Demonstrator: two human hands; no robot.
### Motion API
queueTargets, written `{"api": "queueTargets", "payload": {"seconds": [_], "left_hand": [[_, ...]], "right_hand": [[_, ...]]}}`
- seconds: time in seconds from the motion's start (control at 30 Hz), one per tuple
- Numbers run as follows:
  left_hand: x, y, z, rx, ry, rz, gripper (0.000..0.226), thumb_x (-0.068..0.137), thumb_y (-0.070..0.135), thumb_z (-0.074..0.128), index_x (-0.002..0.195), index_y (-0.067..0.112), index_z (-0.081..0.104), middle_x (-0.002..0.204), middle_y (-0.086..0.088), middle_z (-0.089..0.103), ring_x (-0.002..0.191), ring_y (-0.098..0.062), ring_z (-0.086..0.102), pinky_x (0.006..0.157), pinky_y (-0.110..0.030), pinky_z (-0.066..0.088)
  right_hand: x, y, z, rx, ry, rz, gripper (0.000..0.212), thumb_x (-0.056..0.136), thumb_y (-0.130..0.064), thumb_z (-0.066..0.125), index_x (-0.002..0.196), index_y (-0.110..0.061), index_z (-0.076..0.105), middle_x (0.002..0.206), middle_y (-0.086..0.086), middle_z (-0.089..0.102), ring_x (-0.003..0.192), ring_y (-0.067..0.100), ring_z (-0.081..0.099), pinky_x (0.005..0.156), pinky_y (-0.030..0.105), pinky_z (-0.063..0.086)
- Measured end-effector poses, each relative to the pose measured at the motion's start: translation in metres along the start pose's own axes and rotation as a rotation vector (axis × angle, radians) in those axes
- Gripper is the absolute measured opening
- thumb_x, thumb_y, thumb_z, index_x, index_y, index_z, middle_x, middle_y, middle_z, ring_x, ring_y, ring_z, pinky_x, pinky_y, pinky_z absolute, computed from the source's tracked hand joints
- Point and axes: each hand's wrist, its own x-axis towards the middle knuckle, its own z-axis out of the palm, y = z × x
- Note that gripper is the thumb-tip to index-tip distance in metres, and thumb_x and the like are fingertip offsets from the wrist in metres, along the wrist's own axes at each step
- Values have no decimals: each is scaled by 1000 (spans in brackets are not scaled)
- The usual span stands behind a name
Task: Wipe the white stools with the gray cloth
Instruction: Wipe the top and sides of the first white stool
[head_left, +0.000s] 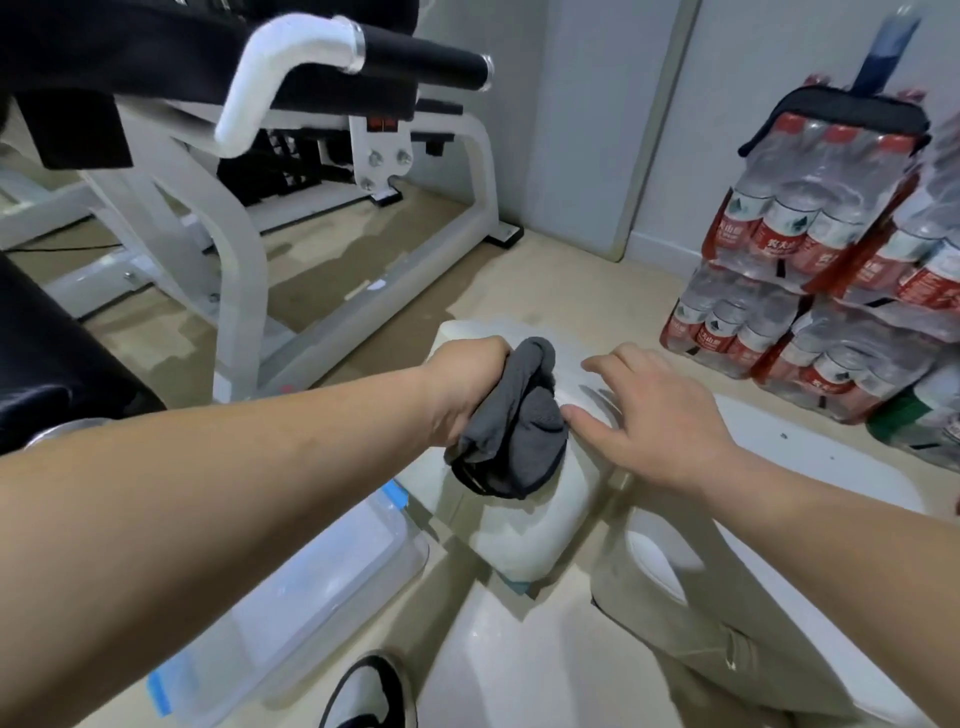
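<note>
The left hand (467, 382) is clenched round the gray cloth (511, 431). Its fingers are curled tight into the bunched fabric, so mostly the knuckles and the back of the hand show. The cloth hangs out of that fist in a thick wad, and its lower folds lie on the rounded top of a white stool (535, 535), towards the left side of the seat.

The right hand (662, 415) holds nothing. Its fingers (610, 361) are spread and nearly straight, reaching forward over the same seat just beside the cloth, and the thumb tip points at the fabric. The fingertips sit very close to the seat, but from here I cannot tell whether they press on it.

A second white stool (841, 467) stands just to the right under the right forearm, and the top of a third (519, 654) shows nearer the person's feet.

On the floor to the left of the stools lies a clear plastic bin (322, 587) with blue clips on its lid. I cannot make out anything inside it through the plastic. Against the wall on the right, shrink-wrapped packs of water bottles (779, 228) with red labels and caps are stacked on one another. A white-framed exercise machine (236, 260) with black pads stands behind.
</note>
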Motion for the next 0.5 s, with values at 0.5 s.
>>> {"api": "queueTargets", "payload": {"seconds": [0.5], "left_hand": [[72,19,-28,756,407,939,41,104,63,35,138,43,48,122,-1,71,113,-29,65,96,-44,50]], "right_hand": [[52,11,33,318,75,463,47,107,-62,37,150,-44,41,139,7,50,136,32,45,91,44,43]]}}
